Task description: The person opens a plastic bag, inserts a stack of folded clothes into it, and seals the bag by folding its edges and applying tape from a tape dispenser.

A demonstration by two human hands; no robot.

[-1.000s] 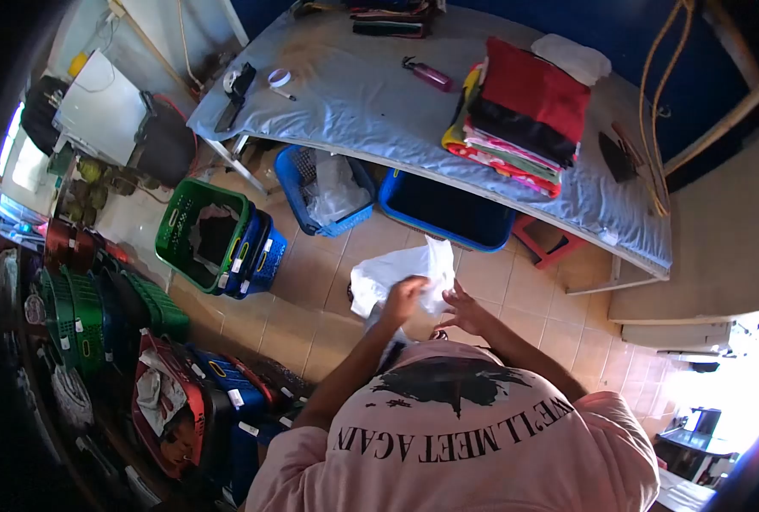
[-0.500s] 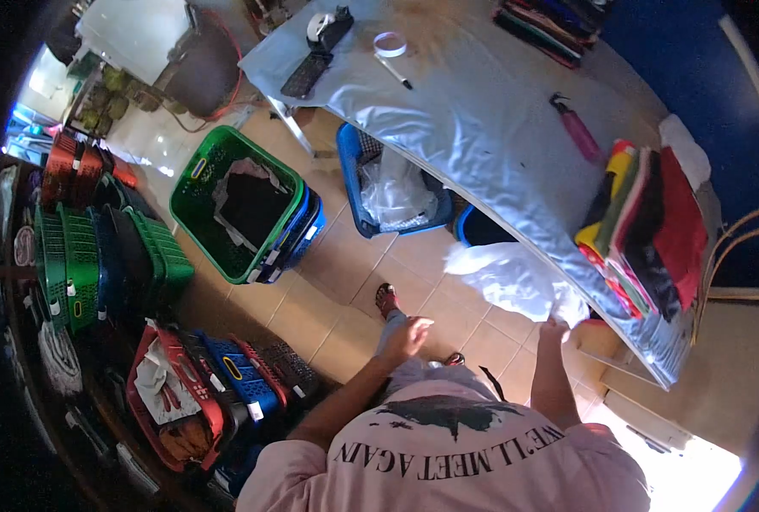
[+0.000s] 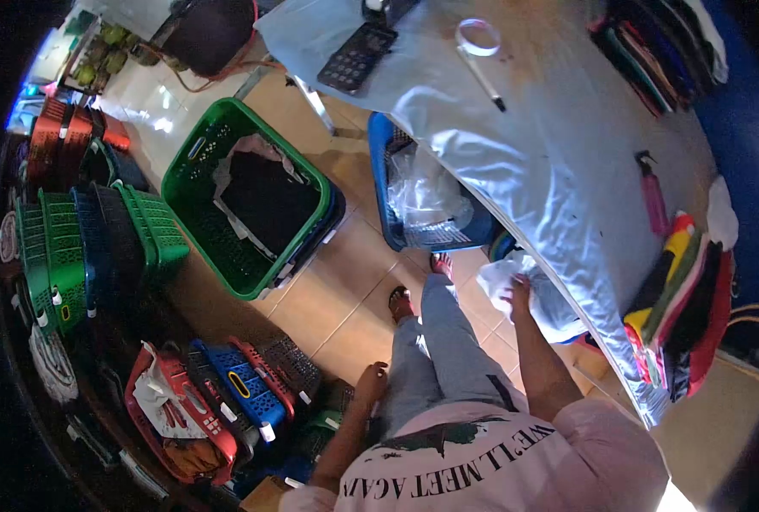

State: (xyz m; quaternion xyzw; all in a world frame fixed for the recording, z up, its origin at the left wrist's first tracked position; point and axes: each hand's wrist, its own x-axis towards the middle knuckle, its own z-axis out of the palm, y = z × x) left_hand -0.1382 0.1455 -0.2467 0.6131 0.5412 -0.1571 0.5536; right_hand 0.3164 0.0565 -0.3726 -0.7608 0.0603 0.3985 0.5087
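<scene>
My right hand (image 3: 519, 294) is closed on a crumpled white plastic bag (image 3: 550, 311), low beside the edge of the cloth-covered table. My left hand (image 3: 373, 380) hangs by my left thigh, its fingers loosely bent and apart, holding nothing. Just beyond my feet, a blue basket (image 3: 384, 183) with clear plastic inside stands partly under the table. To its left is a green basket (image 3: 179, 179) with dark cloth in it, stacked on darker baskets.
On the blue-grey table (image 3: 559, 136) lie a phone (image 3: 358, 57), a tape roll (image 3: 478, 37), a pen (image 3: 480, 77), a pink bottle (image 3: 652, 196) and folded cloth stacks (image 3: 683, 299). Green baskets (image 3: 59, 256) and a red basket (image 3: 162, 410) with items line the left side.
The view has turned and moved toward the table's left end and baskets. My hands have parted; my left hand has let go of the bag and dropped, while my right keeps it.
</scene>
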